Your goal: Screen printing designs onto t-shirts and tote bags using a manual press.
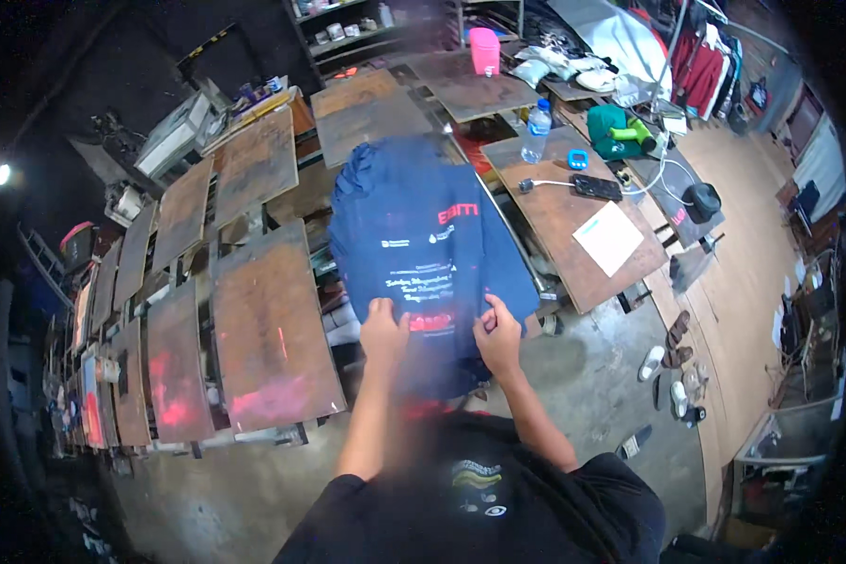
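Observation:
A navy blue T-shirt (385, 207) with white and red print lies over a board in front of me, its upper end bunched at the far side. My left hand (383, 327) is at the near left part of the print, its fingers closed on the cloth. To the right, my right hand (500, 334) pinches the shirt between thumb and curled fingers near its right side. A blurred vertical smear crosses the middle of the picture and veils part of the shirt between my hands.
Brown boards (263, 329), some stained pink, stand in rows to the left. On the right-hand board (555, 226) are a water bottle (537, 130), a blue timer (578, 159), a black phone (596, 187) and white paper (608, 239). Shoes (679, 399) lie on the floor at right.

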Demonstrator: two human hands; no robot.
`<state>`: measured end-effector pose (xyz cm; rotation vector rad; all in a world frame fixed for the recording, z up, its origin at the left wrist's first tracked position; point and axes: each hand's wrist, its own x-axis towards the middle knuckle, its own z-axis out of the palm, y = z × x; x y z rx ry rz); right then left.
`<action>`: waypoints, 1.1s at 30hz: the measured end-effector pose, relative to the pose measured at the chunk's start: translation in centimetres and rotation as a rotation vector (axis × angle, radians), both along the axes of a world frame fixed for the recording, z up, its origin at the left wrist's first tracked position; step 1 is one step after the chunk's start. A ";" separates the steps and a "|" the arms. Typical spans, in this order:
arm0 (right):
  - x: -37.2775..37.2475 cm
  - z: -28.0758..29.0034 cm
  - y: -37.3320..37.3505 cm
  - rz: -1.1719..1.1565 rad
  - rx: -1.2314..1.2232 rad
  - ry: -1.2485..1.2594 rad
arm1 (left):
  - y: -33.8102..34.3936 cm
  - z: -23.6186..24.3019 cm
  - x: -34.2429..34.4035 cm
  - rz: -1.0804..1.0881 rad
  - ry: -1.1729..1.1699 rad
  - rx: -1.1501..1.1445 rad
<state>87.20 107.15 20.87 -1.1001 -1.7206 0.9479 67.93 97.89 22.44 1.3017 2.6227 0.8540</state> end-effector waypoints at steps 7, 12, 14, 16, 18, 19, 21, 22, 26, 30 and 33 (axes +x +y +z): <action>-2.8 2.4 -2.6 0.188 0.296 -0.071 | -0.3 0.1 -0.7 0.019 0.001 -0.061; -5.6 2.8 -4.0 0.251 0.333 -0.115 | -1.1 1.7 -2.2 -0.123 -0.145 0.135; -6.7 3.5 -4.7 0.309 0.355 -0.152 | -1.1 1.5 -2.6 -0.153 -0.194 0.279; -7.7 4.7 -5.6 0.310 0.332 -0.164 | -0.5 1.2 -2.6 -0.139 -0.186 0.266; -8.3 4.3 -6.1 0.294 0.315 -0.173 | -0.2 0.6 -2.8 -0.173 -0.302 0.267; -8.5 4.3 -6.1 0.292 0.312 -0.192 | 0.1 0.0 -3.0 -0.176 -0.321 0.268; -8.9 4.5 -6.7 0.207 0.242 -0.194 | -0.2 -0.7 -3.5 -0.210 -0.541 0.256; -8.9 4.9 -6.9 0.183 0.228 -0.177 | -0.2 -1.0 -3.8 -0.259 -0.646 0.241; -8.8 4.4 -7.0 0.081 0.229 -0.184 | 0.0 -0.7 -4.0 -0.366 -0.719 0.231; -8.7 3.8 -7.6 -0.036 0.198 -0.164 | 1.4 -1.4 -3.9 -0.446 -0.825 0.323; -7.5 4.7 -7.1 -0.051 0.160 -0.158 | 2.1 0.5 -3.5 -0.528 -0.775 0.209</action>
